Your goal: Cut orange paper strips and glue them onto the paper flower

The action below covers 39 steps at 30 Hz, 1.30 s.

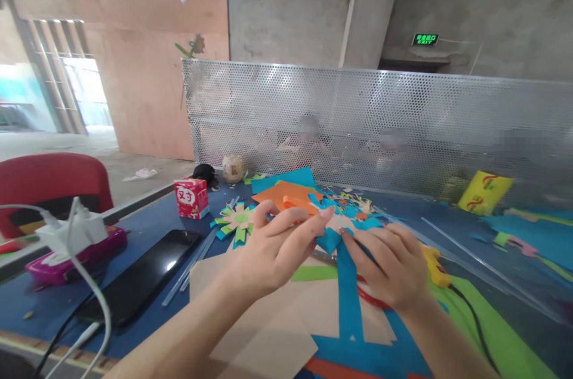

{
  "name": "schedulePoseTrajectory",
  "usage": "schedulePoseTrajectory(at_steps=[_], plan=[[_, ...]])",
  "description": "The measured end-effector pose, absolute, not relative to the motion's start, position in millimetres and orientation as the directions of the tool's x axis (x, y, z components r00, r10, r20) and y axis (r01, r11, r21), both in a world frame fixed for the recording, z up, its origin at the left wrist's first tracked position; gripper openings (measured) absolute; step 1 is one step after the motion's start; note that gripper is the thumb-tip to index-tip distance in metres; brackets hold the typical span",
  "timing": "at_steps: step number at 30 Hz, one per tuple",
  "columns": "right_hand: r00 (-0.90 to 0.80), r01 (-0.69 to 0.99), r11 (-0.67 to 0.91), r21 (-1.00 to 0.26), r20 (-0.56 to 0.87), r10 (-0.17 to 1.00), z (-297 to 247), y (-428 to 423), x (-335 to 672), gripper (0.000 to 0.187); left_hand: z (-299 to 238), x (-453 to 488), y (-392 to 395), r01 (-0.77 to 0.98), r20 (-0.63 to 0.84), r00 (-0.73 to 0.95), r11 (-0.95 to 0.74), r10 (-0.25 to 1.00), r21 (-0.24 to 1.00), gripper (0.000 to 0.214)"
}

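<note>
A paper flower with blue petals and a pale pink centre [336,225] is up between my two hands above the sheets. The thumb and forefinger of my left hand [280,242] pinch its left side, the other fingers curled. My right hand [391,259] has its fingertips closed on the flower's lower right edge. Below it a blue paper strip [350,301] runs down over pale pink sheets [264,313]. A red scissor handle [373,297] shows partly under my right hand. To the left lies a green, pink and blue paper flower [239,221].
A yellow glue gun [436,268] with a black cord lies right, on green sheet [496,319]. Left are a phone [138,274], clear sticks [190,271], a red box [191,199] and a power strip [76,253]. Orange sheet [268,194] and scraps lie before a perforated metal screen [358,110].
</note>
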State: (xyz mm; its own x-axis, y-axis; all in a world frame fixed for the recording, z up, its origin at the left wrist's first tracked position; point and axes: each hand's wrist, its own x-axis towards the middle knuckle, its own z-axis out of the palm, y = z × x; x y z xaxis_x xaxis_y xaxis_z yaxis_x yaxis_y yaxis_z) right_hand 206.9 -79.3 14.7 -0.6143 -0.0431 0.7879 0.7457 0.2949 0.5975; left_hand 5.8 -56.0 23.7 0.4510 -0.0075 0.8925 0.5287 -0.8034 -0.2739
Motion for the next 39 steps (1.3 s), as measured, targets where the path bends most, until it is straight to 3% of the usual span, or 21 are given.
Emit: schedulePoseTrajectory(at_steps=[12,19,25,31,39], plan=[[-0.588,0.764,0.295,0.574,0.807,-0.046,18.9,-80.9,205.1,0.01,21.7,5.0,-55.3,0.475,0.907,0.421,-0.849,-0.008,-0.229,0.078],[-0.584,0.764,0.3,0.572,0.81,-0.055,19.3,-81.7,204.7,0.01,25.1,3.4,-58.6,0.534,0.892,0.451,-0.808,0.023,-0.249,0.033],[-0.571,0.77,0.31,0.558,0.819,-0.057,20.4,-82.8,204.0,0.007,25.1,3.4,-57.1,0.441,0.895,0.43,-0.837,-0.118,-0.323,0.072],[-0.561,0.775,0.306,0.553,0.825,-0.07,20.0,-82.0,204.5,0.008,23.2,2.4,-55.0,0.456,0.887,0.452,-0.829,-0.097,-0.323,0.068],[-0.566,0.777,0.297,0.556,0.822,-0.059,19.7,-81.2,208.5,0.008,21.6,2.3,-56.6,0.435,0.906,0.412,-0.853,-0.095,-0.288,0.084]])
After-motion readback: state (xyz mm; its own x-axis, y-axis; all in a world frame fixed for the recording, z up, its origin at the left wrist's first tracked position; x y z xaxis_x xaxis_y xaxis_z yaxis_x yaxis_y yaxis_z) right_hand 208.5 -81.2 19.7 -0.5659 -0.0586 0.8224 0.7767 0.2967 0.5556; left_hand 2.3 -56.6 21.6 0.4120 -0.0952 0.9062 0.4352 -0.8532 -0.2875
